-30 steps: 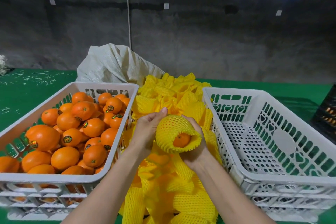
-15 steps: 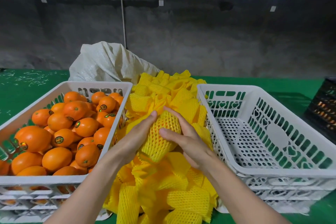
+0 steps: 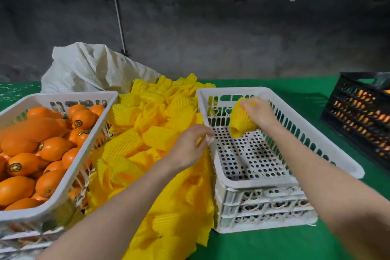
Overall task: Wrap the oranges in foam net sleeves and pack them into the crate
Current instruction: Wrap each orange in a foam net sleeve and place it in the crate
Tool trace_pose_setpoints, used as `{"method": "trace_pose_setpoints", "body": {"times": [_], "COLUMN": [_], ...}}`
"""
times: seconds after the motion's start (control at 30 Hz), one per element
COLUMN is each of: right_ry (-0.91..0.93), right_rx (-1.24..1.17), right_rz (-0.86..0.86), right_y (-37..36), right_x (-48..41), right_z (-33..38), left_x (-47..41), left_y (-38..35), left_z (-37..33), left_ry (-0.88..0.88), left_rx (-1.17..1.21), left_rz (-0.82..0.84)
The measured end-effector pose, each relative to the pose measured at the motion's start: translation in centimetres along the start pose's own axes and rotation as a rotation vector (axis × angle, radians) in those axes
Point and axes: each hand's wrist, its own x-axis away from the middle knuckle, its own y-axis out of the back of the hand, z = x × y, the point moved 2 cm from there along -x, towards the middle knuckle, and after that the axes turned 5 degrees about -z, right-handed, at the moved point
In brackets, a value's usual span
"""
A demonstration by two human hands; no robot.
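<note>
- Evidently the right grip (image 3: 260,113) is clasping one sleeved orange (image 3: 239,122) above the crate (image 3: 263,184).
- Left grip (image 3: 185,148), blurred, is seemingly hanging loose; many oranges (image 3: 52,148) are awaiting sleeves (image 3: 147,126).

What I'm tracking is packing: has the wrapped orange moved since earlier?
Yes: the orange went right, from over the sleeve pile into the right crate, in the right hand.

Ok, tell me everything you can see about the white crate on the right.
The white plastic crate is rectangular, with slotted walls and a floor of round holes, and sits on the green table cover. Nothing lies in it yet; the right hand holds a yellow foam-netted orange within its far end. The pile of yellow foam net sleeves lies against its left wall.
</note>
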Motion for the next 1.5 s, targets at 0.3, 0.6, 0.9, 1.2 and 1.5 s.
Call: {"method": "trace_pose_setpoints", "body": {"times": [0.3, 0.6, 0.9, 1.2, 1.5], "right_ry": [0.243, 0.164, 0.292, 0.306, 0.534], "right_rx": [0.816, 0.879, 0.899, 0.074, 0.404], "right_rz": [0.911, 1.343, 1.064, -0.029, 0.445], "right_y": [-9.6, -11.4, -10.4, -6.1, -13.7], "right_x": [3.1, 5.7, 4.6, 1.8, 7.3], "right_z": [-4.7, -5.1, -4.2, 1.7, 11.0], "left_x": [-1.5, -1.2, -0.1, 1.5, 4.3], "left_y": [-2.1, -1.8, -1.6, 6.4, 15.4], "left_z": [-1.0, -0.7, -0.8, 3.5, 10.1], "left_ry": [-0.017, 0.003, -0.032, 0.054, 0.336], "left_rx": [-0.142, -0.149, -0.251, -0.211, -0.112], "left_rz": [0.142, 0.16, 0.235, 0.071, -0.134]}}
